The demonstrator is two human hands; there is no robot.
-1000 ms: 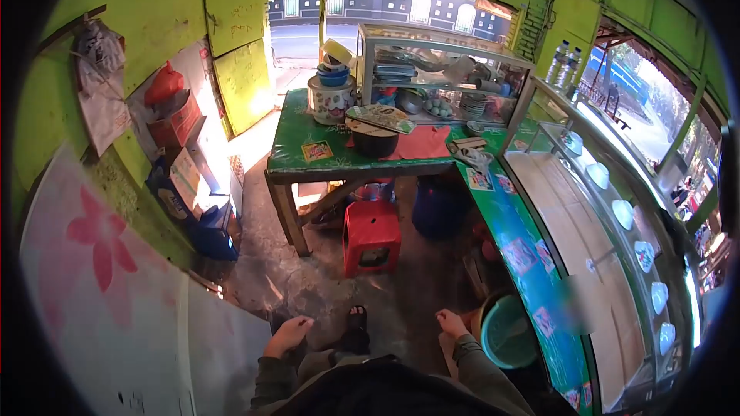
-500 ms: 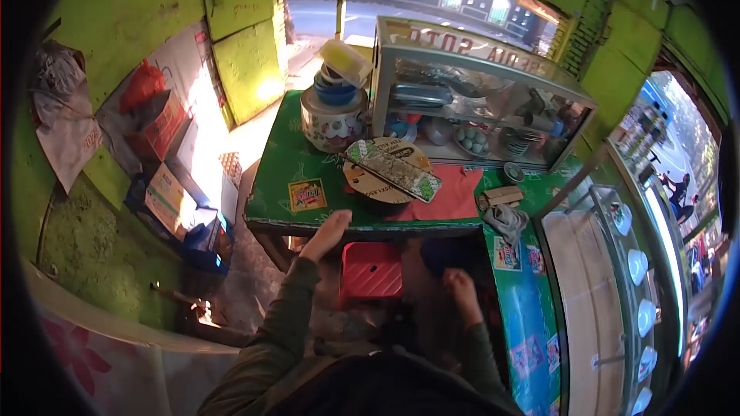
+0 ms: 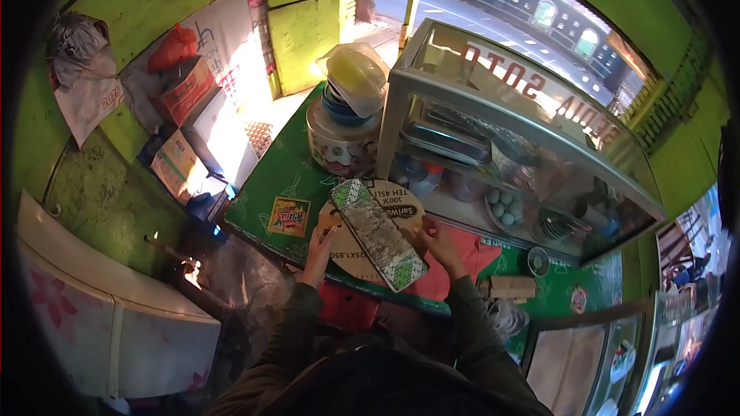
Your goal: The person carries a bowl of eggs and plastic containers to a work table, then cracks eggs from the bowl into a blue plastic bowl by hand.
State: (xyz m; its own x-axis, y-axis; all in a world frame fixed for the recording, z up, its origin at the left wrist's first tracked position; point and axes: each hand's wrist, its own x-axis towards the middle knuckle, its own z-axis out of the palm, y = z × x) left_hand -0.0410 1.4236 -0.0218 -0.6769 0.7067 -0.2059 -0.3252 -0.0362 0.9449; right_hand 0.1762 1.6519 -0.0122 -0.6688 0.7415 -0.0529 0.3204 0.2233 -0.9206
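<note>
Beside the glass case (image 3: 493,109), the left hand (image 3: 317,256) and right hand (image 3: 445,250) are at the round cardboard's (image 3: 348,256) opposite edges, grip unclear, and it seems unlifted beneath the patterned board (image 3: 378,235).

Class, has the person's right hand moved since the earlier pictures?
Yes: the right hand moved forward, from short of the green table to the cardboard disc.

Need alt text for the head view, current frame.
Left hand and right hand at opposite edges of a round cardboard with a worn patterned board lying diagonally across it, at a green table. Behind stand a glass display case and a floral pot topped with bowls.
</note>
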